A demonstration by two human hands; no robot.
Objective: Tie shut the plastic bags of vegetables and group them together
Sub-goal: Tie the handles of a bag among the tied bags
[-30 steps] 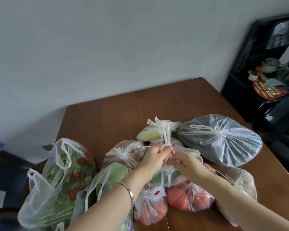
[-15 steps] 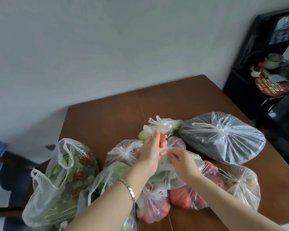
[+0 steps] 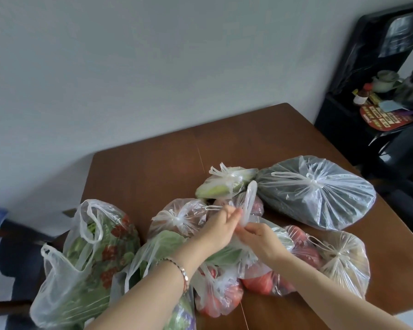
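Several clear plastic bags of vegetables lie clustered on the brown table (image 3: pixel 153 167). My left hand (image 3: pixel 218 228) and my right hand (image 3: pixel 264 239) meet over the middle bag of greens (image 3: pixel 227 254), each pinching one of its handles; a handle loop (image 3: pixel 249 201) stands up between them. Around it lie knotted bags: a dark-leaf bag (image 3: pixel 320 194), a pale green bag (image 3: pixel 224 184), a brownish bag (image 3: pixel 179 217), a pale bag (image 3: pixel 343 260) and tomato bags (image 3: pixel 260 279). At the left an untied bag of greens and red peppers (image 3: pixel 91 263) stands open.
A black shelf unit (image 3: pixel 377 96) with jars and a teapot stands to the right of the table. A chair with blue cloth (image 3: pixel 0 234) is at the left. A grey wall runs behind the table's far edge.
Both hands have kept working the middle bag's handles. The handle loop now stands up higher between them, and my left fingers have spread more.
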